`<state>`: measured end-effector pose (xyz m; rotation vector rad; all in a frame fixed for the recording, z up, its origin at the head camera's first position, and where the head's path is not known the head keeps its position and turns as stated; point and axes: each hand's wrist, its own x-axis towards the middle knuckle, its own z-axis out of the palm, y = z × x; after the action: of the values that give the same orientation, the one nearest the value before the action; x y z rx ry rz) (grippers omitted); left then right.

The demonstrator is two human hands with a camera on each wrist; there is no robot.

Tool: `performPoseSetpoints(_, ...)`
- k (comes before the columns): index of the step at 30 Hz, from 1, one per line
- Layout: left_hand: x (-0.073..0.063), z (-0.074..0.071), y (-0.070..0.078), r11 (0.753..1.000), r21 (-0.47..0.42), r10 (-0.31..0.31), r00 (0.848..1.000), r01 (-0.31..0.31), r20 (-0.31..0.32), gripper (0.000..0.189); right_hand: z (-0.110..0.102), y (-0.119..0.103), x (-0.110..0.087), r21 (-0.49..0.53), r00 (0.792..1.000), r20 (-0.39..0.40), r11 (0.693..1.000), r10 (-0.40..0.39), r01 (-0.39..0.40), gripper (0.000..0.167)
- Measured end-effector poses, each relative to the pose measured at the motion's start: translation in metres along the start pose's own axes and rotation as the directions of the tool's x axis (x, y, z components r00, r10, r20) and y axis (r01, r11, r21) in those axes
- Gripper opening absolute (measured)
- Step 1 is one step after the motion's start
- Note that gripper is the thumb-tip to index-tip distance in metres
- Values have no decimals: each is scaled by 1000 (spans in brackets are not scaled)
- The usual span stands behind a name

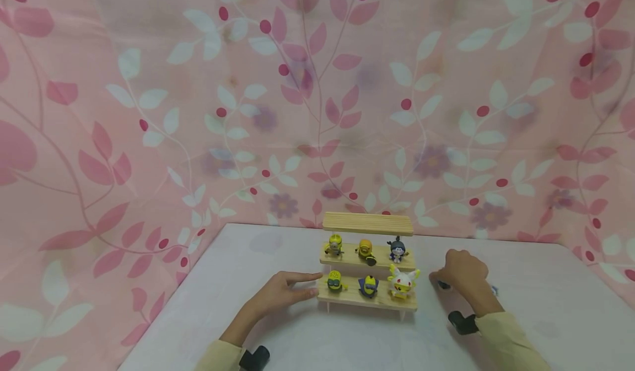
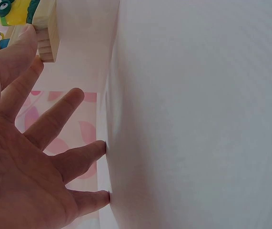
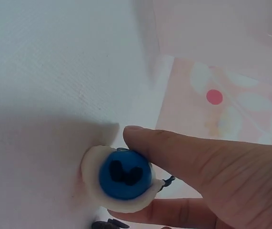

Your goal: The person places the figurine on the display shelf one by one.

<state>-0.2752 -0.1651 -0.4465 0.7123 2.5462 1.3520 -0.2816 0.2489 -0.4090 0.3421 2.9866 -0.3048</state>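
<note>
A small tiered wooden display shelf [image 1: 367,300] stands on the white table with several toy figures on its two lower boards. My left hand [image 1: 285,292] is at its left end, thumb and index finger touching the lower board [image 2: 47,44] while the other fingers spread out straight. To the right of the shelf, my right hand [image 1: 463,274] pinches a small round white toy figure [image 3: 92,174] between thumb and fingers. A blue disc with dark marks faces the right wrist camera. Whether this figure touches the table cannot be told.
A dark object [image 3: 108,224] lies near the held figure, and a bluish piece [image 1: 494,290] peeks out behind my right wrist. The topmost board [image 1: 367,224] rises at the back of the shelf. A pink floral cloth [image 1: 317,112] hangs behind the table [image 1: 278,343].
</note>
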Motion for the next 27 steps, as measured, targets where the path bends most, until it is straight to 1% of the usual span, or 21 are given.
performPoseSetpoints(14, 0, 0, -2, 1000, -3, -5, 1000, 5, -2, 41, -8, 8, -14, 86, 995, 3, 991, -99, 98, 38)
performPoseSetpoints(23, 0, 1, -2, 1000, -10, -7, 1000, 7, -3, 39, -14, 13, -24, 140, 982, 17, 972, -191, 186, 32)
performPoseSetpoints(27, 1, 1, -3, 1000, -3, -6, 1000, 6, -5, 40, -18, 14, -28, 154, 975, 4, 964, -220, 217, 32)
